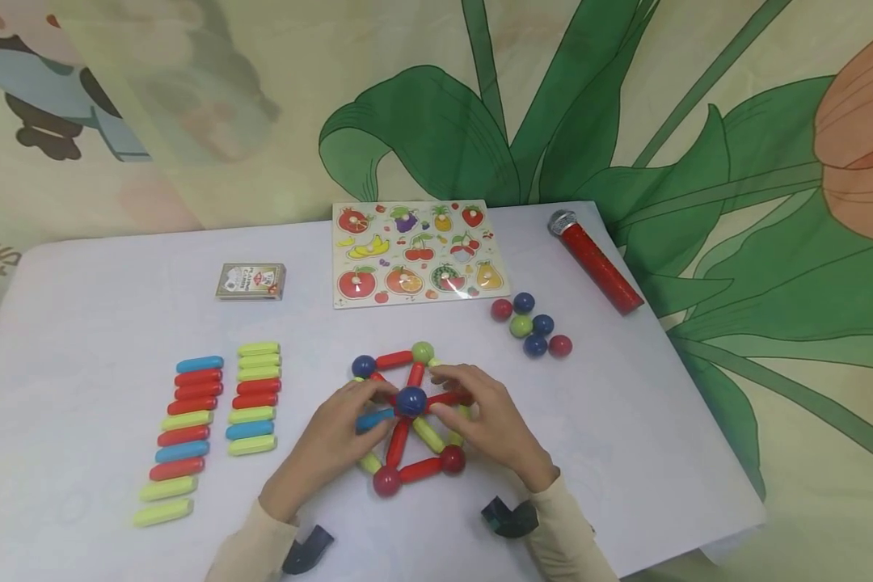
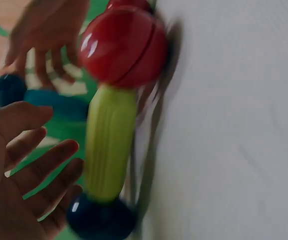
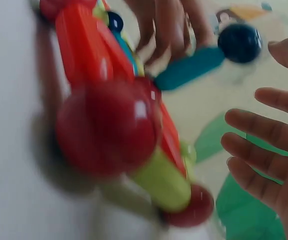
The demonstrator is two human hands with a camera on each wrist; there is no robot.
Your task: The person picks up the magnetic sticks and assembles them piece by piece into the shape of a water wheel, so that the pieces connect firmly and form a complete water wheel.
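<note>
A wheel-shaped frame of magnetic rods and balls lies on the table, with red balls (image 1: 386, 482) at its near corners. From its middle a blue rod (image 3: 189, 68) stands upright, topped by a dark blue ball (image 1: 411, 402). My left hand (image 1: 338, 420) is at the left of this ball, fingers loosely spread, over another blue rod (image 1: 374, 419) of the wheel. On the opposite side my right hand (image 1: 491, 416) hovers over the rim, its fingers apart and extended beside the ball in the right wrist view. Neither hand grips anything. Parts of the rim are hidden beneath both hands.
Two columns of loose rods (image 1: 182, 451) lie at the left. Several loose balls (image 1: 521, 326) sit at the right, near a red microphone (image 1: 600, 267). A fruit puzzle board (image 1: 418, 255) and a playing-card box (image 1: 250, 281) are at the back.
</note>
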